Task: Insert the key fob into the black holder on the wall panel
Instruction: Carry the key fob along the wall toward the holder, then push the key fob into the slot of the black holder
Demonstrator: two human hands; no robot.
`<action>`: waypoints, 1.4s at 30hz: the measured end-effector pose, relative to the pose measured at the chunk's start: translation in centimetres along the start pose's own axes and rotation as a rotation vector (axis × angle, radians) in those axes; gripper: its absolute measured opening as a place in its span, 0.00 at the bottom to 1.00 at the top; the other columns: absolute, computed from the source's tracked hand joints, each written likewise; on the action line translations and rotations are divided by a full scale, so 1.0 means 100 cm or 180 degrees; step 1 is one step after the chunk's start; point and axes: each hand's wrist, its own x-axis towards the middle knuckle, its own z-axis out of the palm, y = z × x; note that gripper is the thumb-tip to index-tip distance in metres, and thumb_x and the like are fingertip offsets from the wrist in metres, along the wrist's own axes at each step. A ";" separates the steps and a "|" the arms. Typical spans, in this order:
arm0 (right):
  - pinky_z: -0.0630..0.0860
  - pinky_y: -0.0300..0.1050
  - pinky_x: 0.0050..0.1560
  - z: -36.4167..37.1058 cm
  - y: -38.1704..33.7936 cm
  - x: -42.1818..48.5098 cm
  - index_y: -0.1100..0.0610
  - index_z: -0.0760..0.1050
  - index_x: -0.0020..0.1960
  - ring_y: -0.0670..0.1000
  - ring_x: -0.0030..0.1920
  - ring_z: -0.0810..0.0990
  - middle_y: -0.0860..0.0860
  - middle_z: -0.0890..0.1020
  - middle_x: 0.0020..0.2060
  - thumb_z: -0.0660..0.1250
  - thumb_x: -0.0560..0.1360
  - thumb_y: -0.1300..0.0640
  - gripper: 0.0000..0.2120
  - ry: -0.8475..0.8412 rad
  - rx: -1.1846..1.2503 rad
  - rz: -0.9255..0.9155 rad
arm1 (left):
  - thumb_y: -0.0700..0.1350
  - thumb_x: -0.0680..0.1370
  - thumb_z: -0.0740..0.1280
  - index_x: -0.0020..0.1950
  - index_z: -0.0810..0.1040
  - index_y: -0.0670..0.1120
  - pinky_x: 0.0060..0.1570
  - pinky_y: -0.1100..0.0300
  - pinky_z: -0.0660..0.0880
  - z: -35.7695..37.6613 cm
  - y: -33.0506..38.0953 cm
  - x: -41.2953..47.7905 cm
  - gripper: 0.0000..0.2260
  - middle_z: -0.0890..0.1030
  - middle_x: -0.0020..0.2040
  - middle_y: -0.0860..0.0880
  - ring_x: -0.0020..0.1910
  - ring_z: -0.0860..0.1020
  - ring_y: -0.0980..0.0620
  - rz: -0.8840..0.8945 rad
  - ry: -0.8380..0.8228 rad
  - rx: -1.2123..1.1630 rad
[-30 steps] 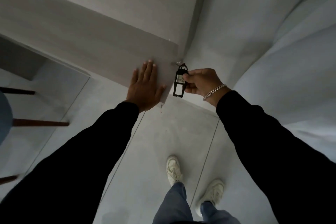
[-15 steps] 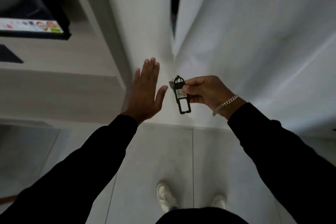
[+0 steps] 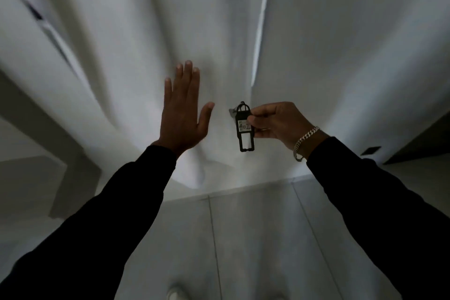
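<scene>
A black key fob (image 3: 245, 126) with a white label and an open rectangular loop at its bottom hangs upright in front of a white wall. My right hand (image 3: 277, 122) pinches its right side between thumb and fingers; a silver bracelet is on that wrist. To the fob's left, my left hand (image 3: 183, 109) is raised with flat palm and spread fingers, holding nothing. The black holder and the wall panel do not show in this blurred view.
White wall surfaces (image 3: 341, 44) fill the upper view, smeared by motion. A grey cabinet edge (image 3: 60, 153) stands at the left. A small dark plate (image 3: 370, 151) sits low on the right wall. Grey floor tiles (image 3: 255, 238) lie below.
The view has swung right, away from the wooden door and cabinet to plain white wall. My left hand left the door's surface. My right hand keeps hold of the fob.
</scene>
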 end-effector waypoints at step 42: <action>0.81 0.38 0.43 -0.728 -0.118 0.042 0.69 0.76 0.57 0.52 0.45 0.82 0.67 0.81 0.55 0.65 0.74 0.67 0.12 0.2234 -0.0467 -0.1126 | 0.53 0.81 0.55 0.80 0.57 0.38 0.80 0.38 0.47 0.328 0.595 0.465 0.31 0.55 0.82 0.39 0.82 0.49 0.41 0.1608 0.0736 -0.0855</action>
